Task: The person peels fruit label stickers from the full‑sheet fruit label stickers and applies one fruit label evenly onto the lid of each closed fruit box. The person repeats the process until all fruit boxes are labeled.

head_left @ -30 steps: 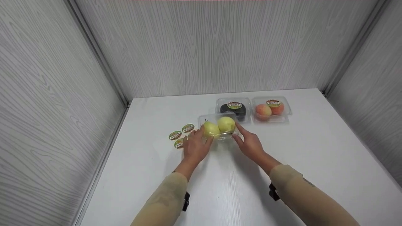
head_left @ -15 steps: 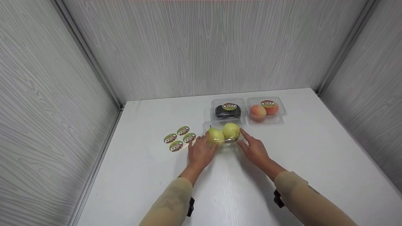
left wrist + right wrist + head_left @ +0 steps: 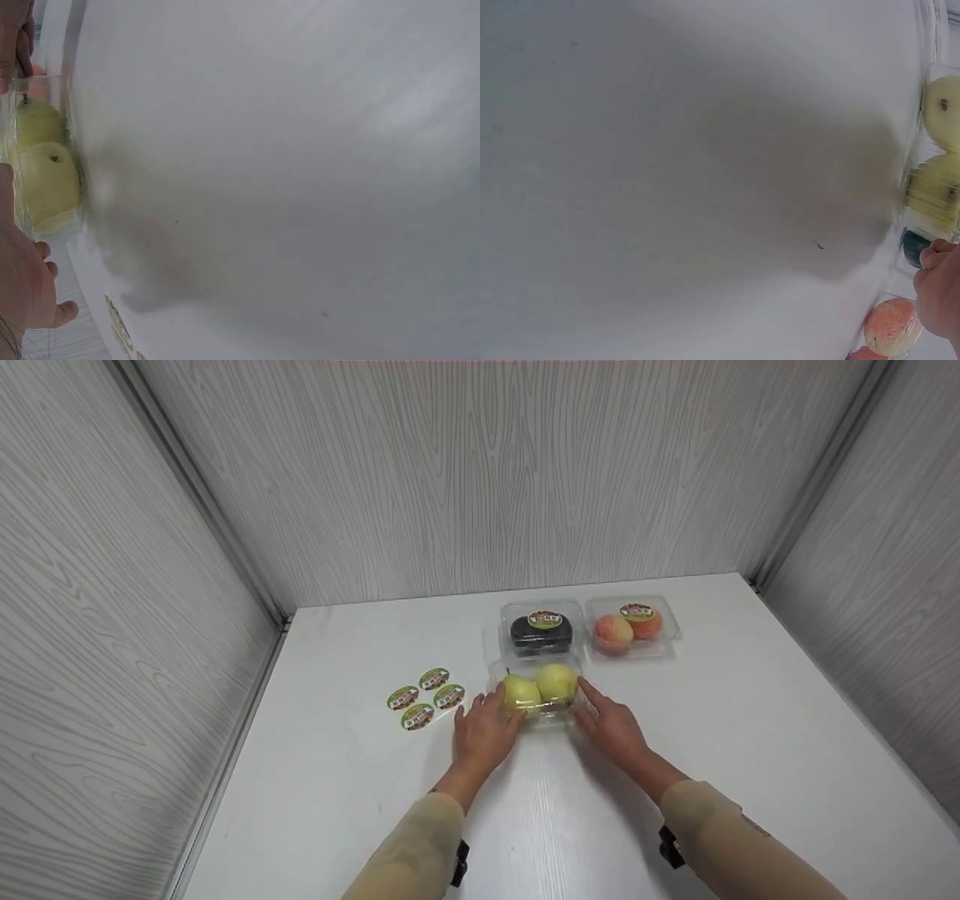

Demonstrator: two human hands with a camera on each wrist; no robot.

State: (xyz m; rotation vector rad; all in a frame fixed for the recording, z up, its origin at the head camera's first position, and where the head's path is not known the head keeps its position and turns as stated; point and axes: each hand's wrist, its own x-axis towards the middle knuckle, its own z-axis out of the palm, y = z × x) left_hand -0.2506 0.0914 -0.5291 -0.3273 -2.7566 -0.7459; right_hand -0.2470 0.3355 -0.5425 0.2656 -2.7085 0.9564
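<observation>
A clear plastic clamshell box (image 3: 549,707) with two yellow-green pears (image 3: 556,684) inside is between my hands on the white table. My left hand (image 3: 486,729) grips its left end, thumb at the near side. At the right end, my right hand (image 3: 615,731) holds the box with fingers and thumb. In the left wrist view the pears (image 3: 46,184) show through the plastic, beside my left hand (image 3: 22,281). Part of my right hand (image 3: 939,289) appears at the edge of the right wrist view. The lid shows no label.
Behind stands a clear box with dark contents (image 3: 541,635) and a label on top. To its right is a labelled box of two peaches (image 3: 613,634). Several oval labels (image 3: 418,716) lie on a sheet left of my left hand. Wood-grain panels (image 3: 480,480) enclose the table.
Both hands have moved the pear box right and nearer to me, away from the dark-filled box. A label formerly covered by my left hand now shows. The view has shifted slightly.
</observation>
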